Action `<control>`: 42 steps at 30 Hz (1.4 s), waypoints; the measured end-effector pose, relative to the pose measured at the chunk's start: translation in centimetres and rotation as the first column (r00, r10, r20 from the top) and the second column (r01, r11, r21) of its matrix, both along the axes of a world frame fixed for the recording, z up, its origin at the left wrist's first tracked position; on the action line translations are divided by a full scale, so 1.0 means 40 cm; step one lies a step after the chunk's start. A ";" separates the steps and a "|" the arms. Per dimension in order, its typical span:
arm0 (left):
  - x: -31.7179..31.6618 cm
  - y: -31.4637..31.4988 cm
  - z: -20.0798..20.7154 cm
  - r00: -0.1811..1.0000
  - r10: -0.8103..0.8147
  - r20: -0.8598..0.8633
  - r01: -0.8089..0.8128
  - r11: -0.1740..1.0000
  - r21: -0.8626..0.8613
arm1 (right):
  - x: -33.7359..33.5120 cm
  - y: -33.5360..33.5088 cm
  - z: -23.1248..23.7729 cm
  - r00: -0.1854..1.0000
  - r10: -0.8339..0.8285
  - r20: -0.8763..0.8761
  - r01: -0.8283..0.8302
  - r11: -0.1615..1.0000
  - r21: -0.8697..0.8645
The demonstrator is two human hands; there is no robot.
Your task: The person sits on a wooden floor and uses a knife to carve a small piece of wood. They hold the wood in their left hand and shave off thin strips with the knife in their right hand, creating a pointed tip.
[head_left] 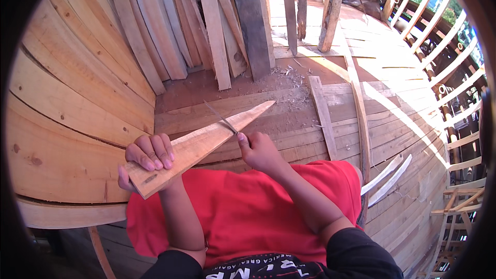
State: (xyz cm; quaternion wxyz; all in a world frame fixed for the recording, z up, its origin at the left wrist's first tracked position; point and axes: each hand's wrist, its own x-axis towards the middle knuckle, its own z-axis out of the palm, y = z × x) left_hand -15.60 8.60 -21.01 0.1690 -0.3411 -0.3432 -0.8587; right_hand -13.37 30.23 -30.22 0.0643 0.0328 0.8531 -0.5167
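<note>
**Whittling a wedge down inside a plank hull**

Red shorts (248, 212) fill the bottom of the view, right under the camera, with both forearms coming up over them. Left hand (147, 157) is wrapped around the wide butt end of a tapered wooden wedge (199, 144), fingers curled over the top face and thumb underneath, so that's a firm closed hold. That wedge runs up and to the right from the lap, and its pointy tip sits out over the floor planks (289, 134).

Right hand (258, 150) is closed around the handle of a thin knife (221, 119). The blade angles up-left and lies across the top edge of the wedge about midway along, touching the wood.

Curved wall planks (67, 103) wrap around on the left. A bunch of loose boards (206, 26) lean upright at the back, and there's a pile of wood shavings (289, 80) on the floor just in front of them. One short loose board (323, 116) lies flat to the right of the wedge tip, well apart from the hands.
</note>
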 end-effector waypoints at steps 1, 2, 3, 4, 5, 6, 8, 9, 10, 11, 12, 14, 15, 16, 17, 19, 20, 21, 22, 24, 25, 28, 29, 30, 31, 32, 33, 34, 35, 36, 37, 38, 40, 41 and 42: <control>0.002 0.005 -0.001 1.000 -0.006 -0.007 0.006 1.000 -0.012 | 0.016 -0.011 0.021 0.997 0.024 -0.077 -0.025 1.000 -0.007; 0.004 0.009 -0.002 1.000 -0.012 -0.014 0.012 1.000 -0.025 | 0.030 -0.023 0.038 0.987 0.049 -0.154 -0.051 0.999 -0.013; 0.008 0.015 0.001 1.000 -0.019 -0.019 0.018 0.999 -0.035 | 0.042 -0.026 0.045 0.971 0.070 -0.230 -0.076 0.997 -0.018; 0.012 0.021 0.005 0.999 -0.025 -0.025 0.024 0.999 -0.044 | 0.040 -0.017 0.033 0.973 0.083 -0.214 -0.093 0.995 -0.038; 0.015 0.025 0.005 0.999 -0.031 -0.031 0.029 0.998 -0.054 | 0.028 0.000 0.001 0.981 0.066 -0.183 -0.073 0.997 -0.032; 0.013 0.029 0.011 0.999 -0.034 -0.026 0.033 0.999 -0.038 | 0.007 0.029 -0.039 0.986 0.045 -0.161 -0.050 0.998 -0.025; 0.003 0.030 0.011 0.999 -0.041 -0.020 0.041 0.999 -0.012 | -0.029 0.070 -0.138 0.992 0.065 -0.109 -0.078 0.990 -0.119; -0.002 0.021 0.005 1.000 -0.029 -0.011 0.029 1.000 0.004 | -0.029 0.058 -0.125 0.994 0.039 -0.102 -0.050 0.992 -0.115; -0.009 0.012 0.001 1.000 -0.018 -0.003 0.018 1.000 0.020 | -0.026 0.043 -0.112 0.995 0.011 -0.095 -0.022 0.994 -0.110; -0.012 0.005 -0.002 1.000 -0.008 0.005 0.008 0.999 0.037 | -0.021 0.029 -0.098 0.996 -0.017 -0.088 0.008 0.994 -0.105; -0.010 -0.001 -0.001 1.000 -0.004 -0.004 0.005 1.000 0.017 | -0.011 0.012 -0.070 0.995 -0.002 -0.099 -0.005 0.998 -0.068; -0.007 0.002 0.002 1.000 -0.007 -0.022 0.007 1.000 -0.019 | 0.015 -0.009 -0.010 0.993 0.020 -0.119 -0.019 1.000 0.010; -0.003 0.008 0.003 1.000 -0.009 -0.023 0.009 1.000 -0.023 | 0.026 -0.016 0.000 0.986 0.034 -0.162 -0.036 0.999 -0.013; 0.002 0.016 0.005 1.000 -0.010 -0.025 0.010 1.000 -0.027 | 0.035 -0.023 0.007 0.978 0.047 -0.206 -0.056 0.998 -0.037; 0.005 0.018 0.005 1.000 -0.011 -0.026 0.010 0.999 -0.031 | 0.039 -0.026 0.007 0.967 0.059 -0.249 -0.076 0.995 -0.059; 0.005 0.027 0.007 1.000 -0.028 -0.009 0.028 1.000 -0.012 | 0.002 0.022 -0.072 0.993 -0.002 -0.120 -0.007 0.997 -0.072; 0.001 0.028 0.004 0.999 -0.036 -0.002 0.036 0.999 -0.003 | -0.013 0.041 -0.103 0.998 -0.033 -0.056 0.029 0.997 -0.076; -0.003 0.019 0.003 1.000 -0.026 -0.003 0.026 1.000 0.005 | -0.017 0.037 -0.091 1.000 -0.022 -0.009 0.021 0.997 -0.069; -0.007 0.009 0.000 1.000 -0.016 -0.004 0.016 1.000 0.014 | -0.019 0.034 -0.080 0.999 -0.012 0.038 0.014 0.998 -0.063; -0.009 0.002 -0.004 1.000 -0.011 0.004 0.011 1.000 0.014 | -0.015 0.022 -0.064 0.998 -0.048 0.047 0.050 0.998 -0.048; -0.010 -0.001 -0.005 1.000 -0.006 0.004 0.006 1.000 0.008 | -0.009 0.009 -0.044 0.999 -0.047 0.023 0.047 0.999 -0.004; 0.000 0.002 -0.002 1.000 -0.015 -0.005 0.015 1.000 -0.012 | 0.030 -0.017 0.028 0.999 0.000 -0.047 0.003 0.998 0.059; 0.007 0.004 0.002 1.000 -0.019 -0.007 0.019 1.000 -0.019 | 0.039 -0.022 0.051 0.997 0.043 -0.069 -0.041 0.999 0.034; 0.013 0.011 0.003 1.000 -0.015 -0.009 0.015 1.000 -0.025 | 0.046 -0.021 0.060 0.993 0.082 -0.089 -0.081 0.997 0.010; 0.015 0.023 0.005 1.000 -0.020 -0.009 0.020 0.999 -0.032 | 0.040 -0.011 0.036 0.997 0.023 -0.077 -0.021 1.000 0.018; 0.016 0.030 0.004 1.000 -0.024 -0.009 0.024 0.999 -0.039 | 0.021 0.004 -0.016 0.997 -0.036 -0.066 0.038 0.999 0.026; 0.015 0.033 0.005 1.000 -0.025 0.001 0.025 0.999 -0.029 | -0.001 0.022 -0.066 0.994 -0.096 -0.059 0.098 0.995 0.034; 0.014 0.032 0.007 1.000 -0.023 0.006 0.023 1.000 -0.016 | -0.023 0.048 -0.117 0.990 -0.139 -0.035 0.141 0.988 0.062; 0.011 0.034 0.010 1.000 -0.023 0.008 0.023 1.000 -0.003 | -0.047 0.081 -0.167 0.983 -0.185 -0.016 0.186 0.978 0.092; 0.010 0.030 0.009 1.000 -0.013 0.012 0.013 1.000 0.005 | -0.060 0.087 -0.163 0.974 -0.225 0.009 0.222 0.968 0.119; 0.009 0.027 0.008 1.000 -0.005 0.016 0.005 1.000 0.014 | -0.063 0.088 -0.160 0.977 -0.213 0.028 0.209 0.972 0.104; 0.008 0.025 0.008 1.000 0.002 0.019 -0.003 1.000 0.022 | -0.062 0.092 -0.157 0.978 -0.202 0.046 0.197 0.976 0.089; 0.019 0.023 0.016 1.000 0.009 0.013 -0.009 1.000 -0.020 | -0.044 0.064 -0.090 0.990 -0.124 0.072 0.121 0.992 0.044; 0.018 0.030 0.013 1.000 0.000 0.013 0.001 0.999 -0.037 | -0.020 0.040 -0.044 0.994 -0.079 0.078 0.078 0.997 0.017; 0.018 0.029 0.011 1.000 0.000 0.020 0.000 1.000 -0.020 | -0.003 0.020 -0.011 0.996 -0.029 0.081 0.031 0.999 -0.014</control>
